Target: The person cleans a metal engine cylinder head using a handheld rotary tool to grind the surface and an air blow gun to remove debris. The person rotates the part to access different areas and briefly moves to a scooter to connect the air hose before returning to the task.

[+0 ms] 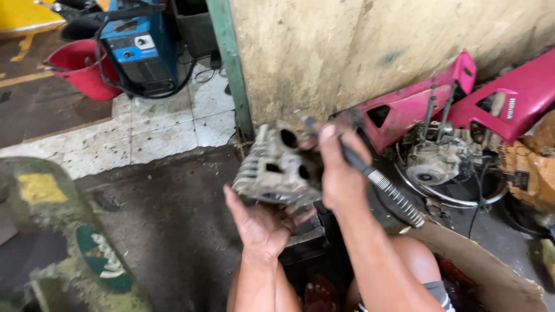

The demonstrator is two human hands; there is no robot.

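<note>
- While the left hand [265, 222] lies palm up with its fingers spread and curled under a grey finned engine part [277, 166], it carries that part from below, up off the floor.
- Two round holes show on the face of the engine part that is turned toward the right hand.
- Right hand [341, 173] is closed in a fist around a dark slim tool [370, 173], thumb pointing up, right against the engine part.
- Behind this hand the tool runs into a ribbed flexible shaft [399, 199], which slopes down toward a sheet of brown cardboard [480, 266] at the lower right.
- Whether the tool's tip, blurred at the top, touches the engine part I cannot tell.
- Both hands work above a dark, dirty concrete floor [167, 219], near the foot of a stained wall [358, 52].
- Pink motorbike panels [509, 98] lean against that wall to the right, with a grey engine block [436, 162] in front of them.
- At the far upper left, on pale tiles [162, 136], stand a blue machine [139, 46] and a red bucket [81, 69].
</note>
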